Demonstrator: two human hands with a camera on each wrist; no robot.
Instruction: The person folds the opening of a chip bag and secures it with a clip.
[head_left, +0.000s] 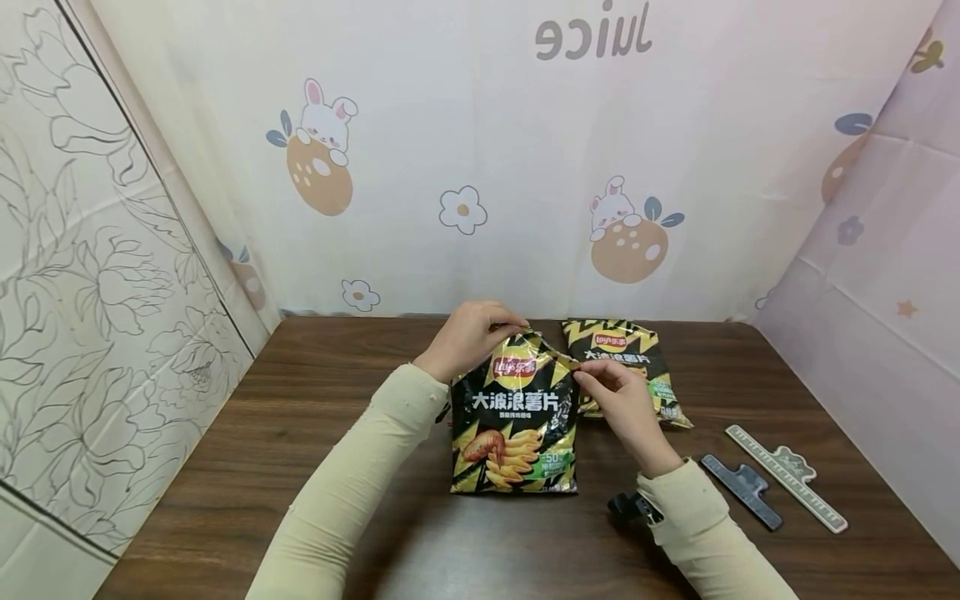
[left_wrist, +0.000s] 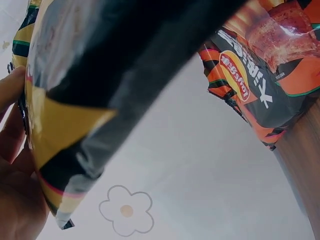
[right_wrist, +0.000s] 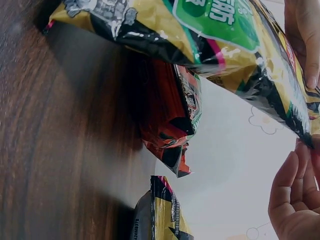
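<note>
Upright in front of me is a black and yellow Lay's potato chip bag (head_left: 513, 408), held at its top edge by both hands. My left hand (head_left: 472, 337) pinches the top left corner, and my right hand (head_left: 618, 400) pinches the top right corner. The top edge sags a little between them. In the right wrist view, the left hand (right_wrist: 302, 40) and right hand (right_wrist: 297, 195) both show at the bag's top (right_wrist: 220, 35). Part of the left hand (left_wrist: 20, 175) appears beside the bag (left_wrist: 75, 115) in its own wrist view.
A second black and yellow chip bag (head_left: 663, 387) lies behind at the right. An orange chip bag (left_wrist: 265, 70) is mostly hidden behind the held one. Two sealing clips, one dark grey (head_left: 742, 492) and one pale (head_left: 787, 475), lie on the wooden table (head_left: 300, 400) at right.
</note>
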